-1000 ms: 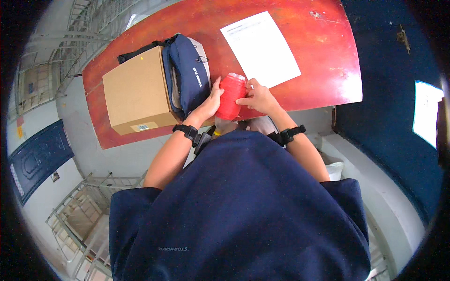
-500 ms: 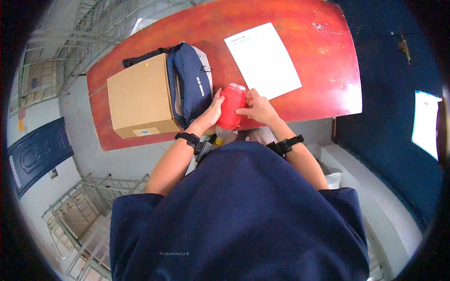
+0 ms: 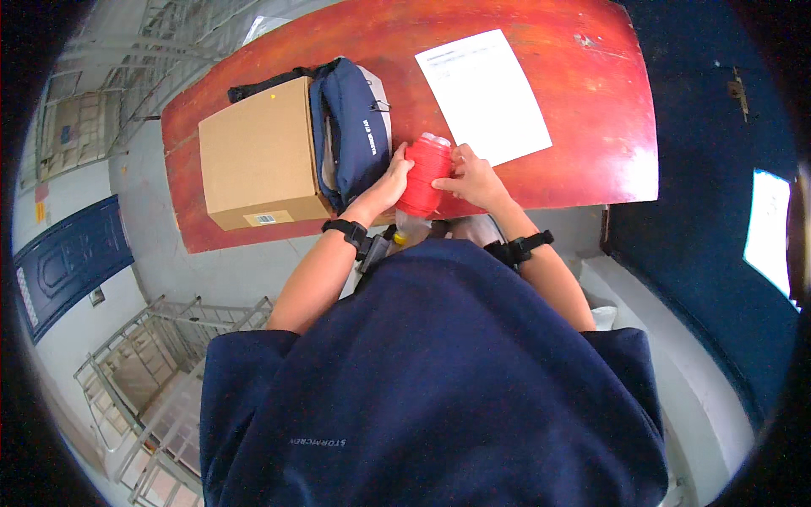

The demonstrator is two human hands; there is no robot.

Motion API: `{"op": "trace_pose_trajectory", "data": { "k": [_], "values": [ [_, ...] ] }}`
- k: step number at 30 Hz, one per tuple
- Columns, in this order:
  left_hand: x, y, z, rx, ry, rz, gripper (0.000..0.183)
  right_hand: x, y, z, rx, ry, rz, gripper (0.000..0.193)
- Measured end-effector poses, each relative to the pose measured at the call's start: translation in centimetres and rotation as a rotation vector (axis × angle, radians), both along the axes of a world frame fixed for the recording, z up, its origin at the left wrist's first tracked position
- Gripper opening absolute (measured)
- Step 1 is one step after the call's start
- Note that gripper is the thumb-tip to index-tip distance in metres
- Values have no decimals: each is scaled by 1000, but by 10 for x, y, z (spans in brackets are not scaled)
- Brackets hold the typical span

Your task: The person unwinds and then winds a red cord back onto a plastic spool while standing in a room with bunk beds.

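A clear plastic bottle (image 3: 414, 224), thickly wound with red cord (image 3: 424, 177), is held over the near edge of the table. It tilts, with its yellow cap (image 3: 400, 239) toward me. My left hand (image 3: 389, 186) wraps around its left side. On the right side, my right hand (image 3: 475, 180) has curled fingers at the cord, its thumb pressed against the windings. Any loose strand between those fingers is too small to make out.
Left of my hands, a navy bag (image 3: 351, 127) leans against a brown cardboard box (image 3: 258, 152) on the red table (image 3: 583, 93). A printed white sheet (image 3: 486, 101) lies beyond my right hand. Metal racks (image 3: 169, 363) stand at the left, a dark blue door (image 3: 701, 169) at the right.
The whole scene sits slightly higher in the picture. My right thumb remains on the cord windings, and my left hand keeps its hold on the bottle.
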State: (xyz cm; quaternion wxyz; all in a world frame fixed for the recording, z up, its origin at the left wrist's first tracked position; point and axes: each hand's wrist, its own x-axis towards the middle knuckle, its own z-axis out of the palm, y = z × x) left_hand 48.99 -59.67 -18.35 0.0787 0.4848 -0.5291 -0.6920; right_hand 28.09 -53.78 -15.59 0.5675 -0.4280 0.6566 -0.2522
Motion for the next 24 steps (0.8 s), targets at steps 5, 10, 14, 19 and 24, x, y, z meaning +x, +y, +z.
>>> {"op": "trace_pose_trajectory", "data": {
  "k": [5, 10, 14, 19, 24],
  "values": [
    [0, 0, -3, -29, -49, 6, 61, 6, 5, -5, -105, 27, 2, 61],
    [1, 1, 3, -98, -13, -20, 68, 7, 4, 6, 72, 15, -8, 61],
    [-5, 0, 24, -125, -54, -35, 65, 10, 1, 11, 32, 37, -24, 59],
    [-1, 1, 21, -207, 36, -111, 83, 9, 5, 5, 34, 4, -63, 59],
    [-9, 8, 36, -659, -329, -261, 118, 12, 6, 2, 30, 26, -84, 60]
  ]
}}
